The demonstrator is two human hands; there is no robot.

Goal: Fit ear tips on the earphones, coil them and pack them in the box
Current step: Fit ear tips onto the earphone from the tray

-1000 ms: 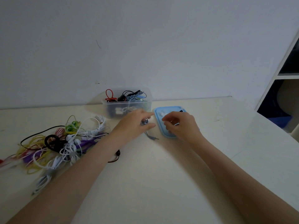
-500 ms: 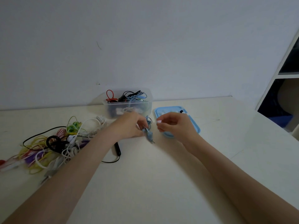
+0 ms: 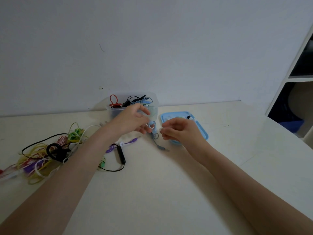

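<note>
My left hand holds up a light blue earphone by its bud end, in front of the clear box. The blue cord hangs down and its plug rests on the table. My right hand pinches a small white ear tip right beside the earphone, a little apart from it. The blue lid with loose ear tips lies behind my right hand. The box holds several coiled earphones, red, black and blue.
A tangled heap of earphones, yellow, white, green, black and purple, lies at the left. A black cord with an inline remote and a purple plug lie under my left forearm. A white shelf unit stands at the right.
Both hands have lifted off the table from the lid area. The left raised the blue earphone so its cord hangs; the right came away from the lid with an ear tip.
</note>
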